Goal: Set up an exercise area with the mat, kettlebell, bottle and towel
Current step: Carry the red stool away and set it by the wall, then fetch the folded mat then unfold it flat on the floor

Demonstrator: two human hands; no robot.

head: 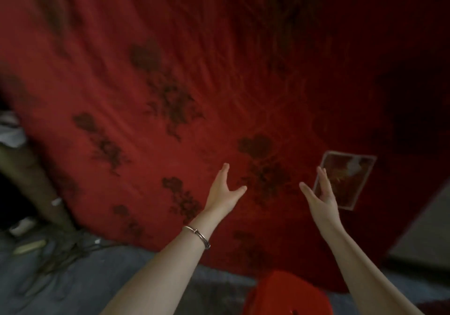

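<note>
Fingers of both hands are spread and empty: the left hand (225, 190), a metal bangle (197, 236) on its wrist, and the right hand (321, 194) reach over a red floral mat (170, 76) on the floor. A blurred card (345, 180) lies there, partly behind the right hand; any writing is unreadable.

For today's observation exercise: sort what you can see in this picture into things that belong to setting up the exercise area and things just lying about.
Belongs to the job:
red floral mat, spread flat
left hand, open
right hand, open

Just lying about:
rectangular card or packet on the mat
red object, bottom edge
blurred clutter, left floor

Kettlebell, bottle and towel are not visible.
</note>
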